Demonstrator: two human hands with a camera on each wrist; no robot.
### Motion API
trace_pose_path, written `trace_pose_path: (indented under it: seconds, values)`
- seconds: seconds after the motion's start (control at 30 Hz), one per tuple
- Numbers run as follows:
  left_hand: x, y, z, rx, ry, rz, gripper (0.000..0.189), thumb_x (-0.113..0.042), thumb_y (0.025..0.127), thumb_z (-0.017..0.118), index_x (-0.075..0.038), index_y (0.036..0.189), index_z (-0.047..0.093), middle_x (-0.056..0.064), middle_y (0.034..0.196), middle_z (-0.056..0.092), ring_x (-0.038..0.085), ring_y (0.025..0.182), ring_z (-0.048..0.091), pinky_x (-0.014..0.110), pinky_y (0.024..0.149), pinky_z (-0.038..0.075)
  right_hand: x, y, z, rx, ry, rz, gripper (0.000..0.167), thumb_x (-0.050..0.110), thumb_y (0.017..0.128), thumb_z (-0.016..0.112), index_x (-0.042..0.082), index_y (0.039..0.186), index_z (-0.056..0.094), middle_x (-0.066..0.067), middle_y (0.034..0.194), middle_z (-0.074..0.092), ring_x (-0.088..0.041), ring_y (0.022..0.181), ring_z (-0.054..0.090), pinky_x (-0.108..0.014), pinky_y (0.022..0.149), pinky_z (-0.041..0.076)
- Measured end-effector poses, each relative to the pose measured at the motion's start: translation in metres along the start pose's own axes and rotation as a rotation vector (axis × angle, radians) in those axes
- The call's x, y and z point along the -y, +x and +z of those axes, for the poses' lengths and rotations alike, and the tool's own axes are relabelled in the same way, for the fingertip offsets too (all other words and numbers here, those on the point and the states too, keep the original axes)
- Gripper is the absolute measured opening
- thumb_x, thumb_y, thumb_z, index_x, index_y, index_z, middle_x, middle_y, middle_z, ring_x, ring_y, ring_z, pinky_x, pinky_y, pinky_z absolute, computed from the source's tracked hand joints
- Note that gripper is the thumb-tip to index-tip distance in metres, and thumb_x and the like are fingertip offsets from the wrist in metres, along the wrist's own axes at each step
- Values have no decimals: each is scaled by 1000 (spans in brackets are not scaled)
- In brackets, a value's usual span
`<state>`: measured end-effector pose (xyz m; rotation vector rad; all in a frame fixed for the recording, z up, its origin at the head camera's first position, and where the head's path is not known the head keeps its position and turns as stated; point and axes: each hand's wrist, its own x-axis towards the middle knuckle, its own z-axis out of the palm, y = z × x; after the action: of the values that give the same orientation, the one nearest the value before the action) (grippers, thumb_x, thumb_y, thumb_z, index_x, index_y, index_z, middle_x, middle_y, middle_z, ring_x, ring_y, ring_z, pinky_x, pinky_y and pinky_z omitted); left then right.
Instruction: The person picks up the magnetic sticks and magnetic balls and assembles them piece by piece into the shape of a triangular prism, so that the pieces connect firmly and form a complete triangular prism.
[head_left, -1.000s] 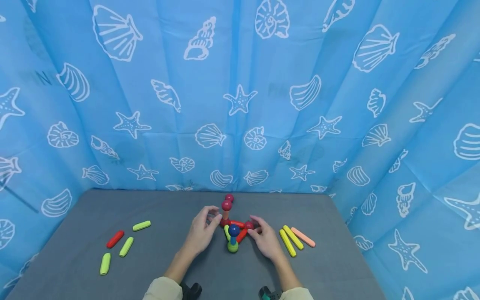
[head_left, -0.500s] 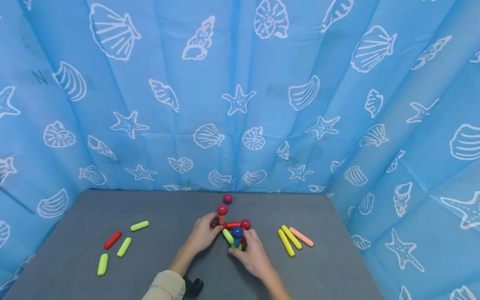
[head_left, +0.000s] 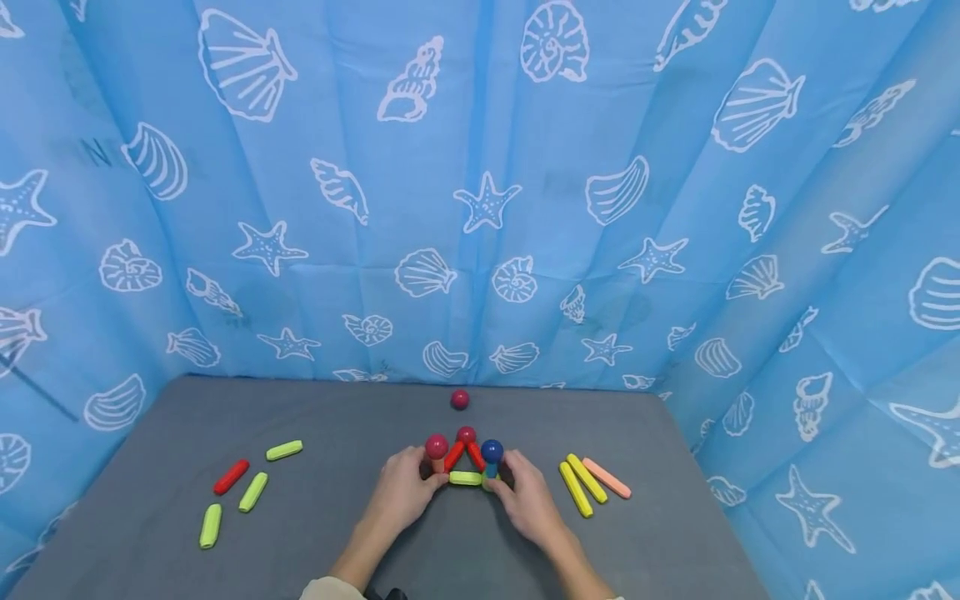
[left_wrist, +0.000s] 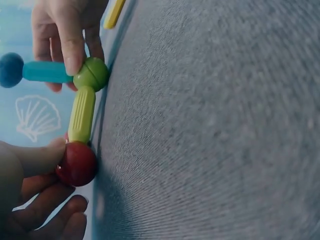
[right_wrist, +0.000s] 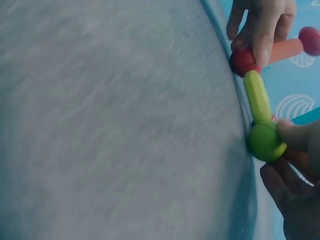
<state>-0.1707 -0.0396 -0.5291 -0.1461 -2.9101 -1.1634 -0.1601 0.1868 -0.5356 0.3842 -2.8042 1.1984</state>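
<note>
While two hands held it by its near corners, a triangular frame of rods and balls (head_left: 476, 455) sat between them on the grey table (head_left: 337, 417). A light green rod (head_left: 466, 477) made the near side, and two red rods (head_left: 453, 456) ran from the near corners to a far red ball (head_left: 466, 434). At the near left corner was a dark red ball (left_wrist: 77, 164), with an orange rod (right_wrist: 285, 50) rising from it to an upper red ball (head_left: 437, 446). At the near right corner was a green ball (right_wrist: 266, 141), from which a blue rod (left_wrist: 47, 72) rose to a dark blue ball (head_left: 492, 451).

The left hand (head_left: 403, 490) pinched the dark red ball, its thumb on one side and its fingers curled around the other. The right hand (head_left: 531, 498) was closed likewise on the green ball.

Beyond the frame lay a loose red ball (head_left: 460, 399). Well to the left were a separate red stick (head_left: 231, 476) and three light green sticks (head_left: 253, 492); to the right, two yellow sticks (head_left: 576, 489) lay beside an orange stick (head_left: 607, 477). At the table's far edge hung a blue curtain (head_left: 480, 317) printed with white shells and starfish.
</note>
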Motion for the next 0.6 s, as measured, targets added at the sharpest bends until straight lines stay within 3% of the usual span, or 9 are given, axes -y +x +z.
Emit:
trace_pose_path:
  seconds: [0.1,0.17,0.33,0.47,0.6]
  values:
    - [-5,-2,1,-19,33,-10,23,-27,81,88,-18,81,66,-2,82,61,12,74,54,31,69,51,-2,-5,-1,-18,-2,-3,29,18,93,75,18,120,64,0,117,69,-21,113,68,-46,99,55]
    - [-8,-2,2,-26,61,-12,22,-26,80,88,-17,82,67,-3,80,61,11,72,54,31,68,51,-2,-9,-4,-22,-60,11,37,22,93,75,17,127,62,-1,122,67,-22,118,65,-47,100,54]
    - [-13,-3,7,-26,84,-19,19,-25,80,88,-17,87,72,-4,79,62,11,70,53,32,67,51,-3,-29,-18,-59,-379,64,63,34,88,80,15,142,54,-9,136,58,-29,125,55,-52,104,49]
    - [-11,-2,8,-41,75,-22,19,-24,79,88,-17,89,73,-5,80,64,11,71,54,33,68,51,-10,-43,-33,-165,-569,60,65,30,83,86,10,138,58,-17,132,58,-36,117,56,-54,97,48]
    - [-11,-2,7,-42,62,-29,20,-23,79,88,-16,91,74,-5,81,66,10,72,55,35,69,53,-22,-51,-42,-236,-593,78,60,19,80,88,4,131,62,-20,120,61,-36,103,58,-51,88,50]
